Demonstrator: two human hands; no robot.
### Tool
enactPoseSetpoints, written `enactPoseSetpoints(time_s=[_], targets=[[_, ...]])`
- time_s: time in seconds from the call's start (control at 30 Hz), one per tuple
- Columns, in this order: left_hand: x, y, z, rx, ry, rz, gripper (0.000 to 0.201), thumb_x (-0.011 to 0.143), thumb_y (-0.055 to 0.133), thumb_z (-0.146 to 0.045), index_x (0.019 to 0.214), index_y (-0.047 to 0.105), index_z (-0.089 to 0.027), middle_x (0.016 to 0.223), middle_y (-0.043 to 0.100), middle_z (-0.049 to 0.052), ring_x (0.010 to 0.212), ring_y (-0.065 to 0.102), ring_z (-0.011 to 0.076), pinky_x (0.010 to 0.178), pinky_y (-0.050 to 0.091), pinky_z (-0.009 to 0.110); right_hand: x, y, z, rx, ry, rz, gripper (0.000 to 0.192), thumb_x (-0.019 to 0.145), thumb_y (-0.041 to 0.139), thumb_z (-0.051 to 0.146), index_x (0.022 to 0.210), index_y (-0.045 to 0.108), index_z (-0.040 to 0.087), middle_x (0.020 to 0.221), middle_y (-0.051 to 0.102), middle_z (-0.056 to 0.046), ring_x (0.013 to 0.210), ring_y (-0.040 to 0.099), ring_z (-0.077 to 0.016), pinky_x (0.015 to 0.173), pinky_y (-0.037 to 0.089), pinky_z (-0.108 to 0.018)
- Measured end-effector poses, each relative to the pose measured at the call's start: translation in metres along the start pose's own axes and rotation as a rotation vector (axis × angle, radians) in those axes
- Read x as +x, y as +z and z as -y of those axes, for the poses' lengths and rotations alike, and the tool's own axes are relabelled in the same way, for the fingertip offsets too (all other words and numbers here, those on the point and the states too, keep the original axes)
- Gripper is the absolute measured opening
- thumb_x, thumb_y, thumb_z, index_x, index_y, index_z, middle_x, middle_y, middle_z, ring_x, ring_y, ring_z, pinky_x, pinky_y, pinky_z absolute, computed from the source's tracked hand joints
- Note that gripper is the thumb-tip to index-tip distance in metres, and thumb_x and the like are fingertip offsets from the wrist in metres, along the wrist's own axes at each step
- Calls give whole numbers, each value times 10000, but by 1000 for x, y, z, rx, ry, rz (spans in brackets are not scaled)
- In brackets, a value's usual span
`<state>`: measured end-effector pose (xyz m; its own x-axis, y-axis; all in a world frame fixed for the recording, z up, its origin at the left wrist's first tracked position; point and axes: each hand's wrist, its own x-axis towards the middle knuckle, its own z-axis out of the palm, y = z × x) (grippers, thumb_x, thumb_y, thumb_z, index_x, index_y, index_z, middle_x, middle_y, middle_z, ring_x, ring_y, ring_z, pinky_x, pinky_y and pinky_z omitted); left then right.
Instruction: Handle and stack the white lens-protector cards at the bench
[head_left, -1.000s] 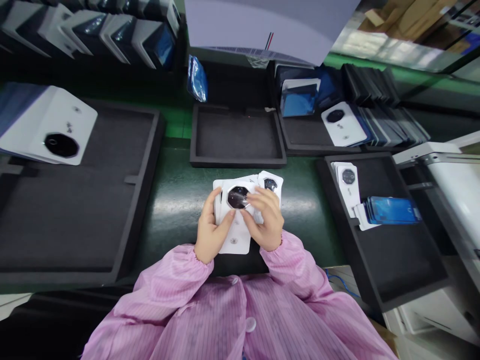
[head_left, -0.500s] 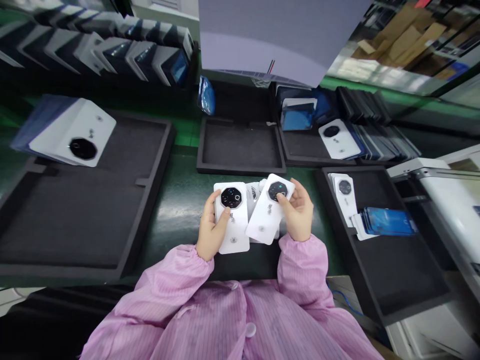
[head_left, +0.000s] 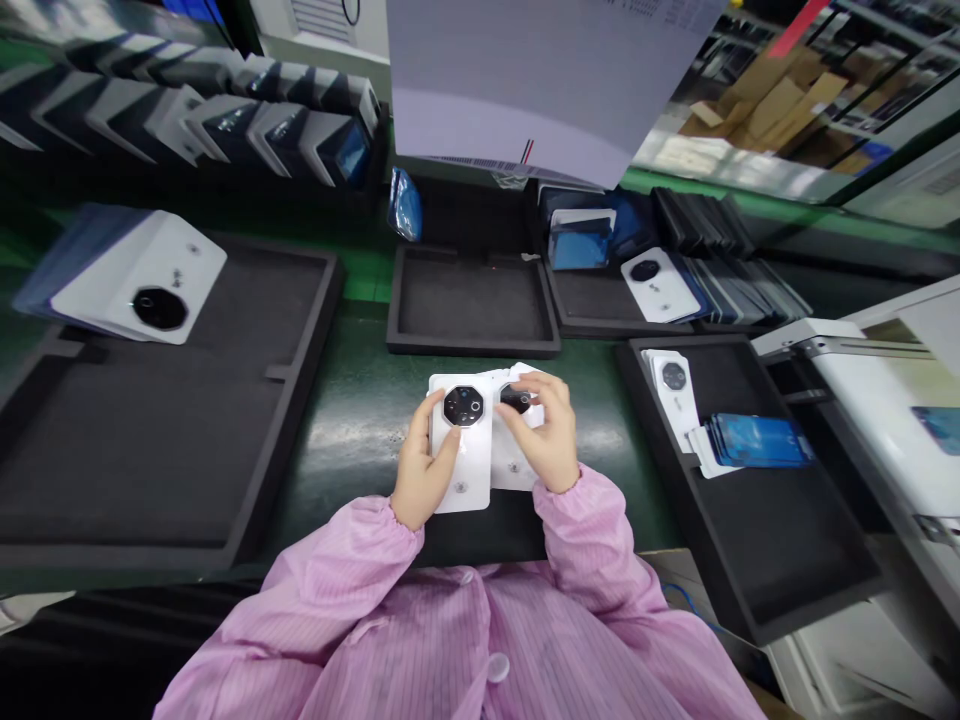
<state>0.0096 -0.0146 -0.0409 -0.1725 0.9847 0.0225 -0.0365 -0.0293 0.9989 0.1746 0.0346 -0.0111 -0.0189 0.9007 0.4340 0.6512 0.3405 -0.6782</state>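
The left hand [head_left: 420, 478] has its grip closed on a white back cover [head_left: 460, 440], thumb across its face. Just right of it, the right hand [head_left: 550, 440] grips a second cover [head_left: 517, 450] that overlaps the first above the table [head_left: 352, 420]. By my judgement the sorting is midway: two covers in hand, one cover lying in the large left tray [head_left: 172, 420], the centre tray [head_left: 472, 310] bare, a few covers in the right tray [head_left: 757, 520].

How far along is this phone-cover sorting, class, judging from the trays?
Done: a few white covers already lean in the right tray. In hand: the left hand holds one cover; the right hand handles others. Left: the centre tray holds nothing.
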Motion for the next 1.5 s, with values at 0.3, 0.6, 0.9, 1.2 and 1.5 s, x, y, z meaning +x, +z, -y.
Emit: enactPoseSetpoints(time_s=[0.3,0.6,0.9,1.2,1.5], targets=[[-9,2,3,204,187,6,529,867,578,-229,1367,406,-253,1352,539,115,1227,547,261,1026,443,423,-2,9,15,168,92,96,118,774,697,285,734,622,203,1098,596,-84,1038,569,-246,826,508,-422],[1,1,-5,-171,-83,3,635,862,609,-302,1416,302,-257,1250,613,104,1130,616,224,987,482,396,-24,19,16,215,-589,100,146,808,635,100,862,576,223,831,726,-11,808,700,-167,856,510,-417],[2,0,-7,-164,-79,9,645,857,623,-332,1415,306,-264,1201,646,87,1079,640,225,958,495,393,-26,20,11,281,-587,85,337,793,643,76,1080,594,246,861,759,-20,819,731,-170,785,578,-358],[0,-1,-10,-134,-65,31,640,861,611,-363,1420,309,-287,1182,644,83,1075,638,241,976,476,427,-24,17,14,307,-620,82,379,790,627,53,1112,582,249,857,759,-3,838,731,-160,788,566,-344],[-2,-1,-9,-123,-23,11,640,861,611,-334,1425,310,-301,1195,639,77,1057,645,234,974,480,418,-23,16,14,287,-656,75,263,782,633,50,993,622,207,842,754,-33,840,736,-177,782,563,-354]])
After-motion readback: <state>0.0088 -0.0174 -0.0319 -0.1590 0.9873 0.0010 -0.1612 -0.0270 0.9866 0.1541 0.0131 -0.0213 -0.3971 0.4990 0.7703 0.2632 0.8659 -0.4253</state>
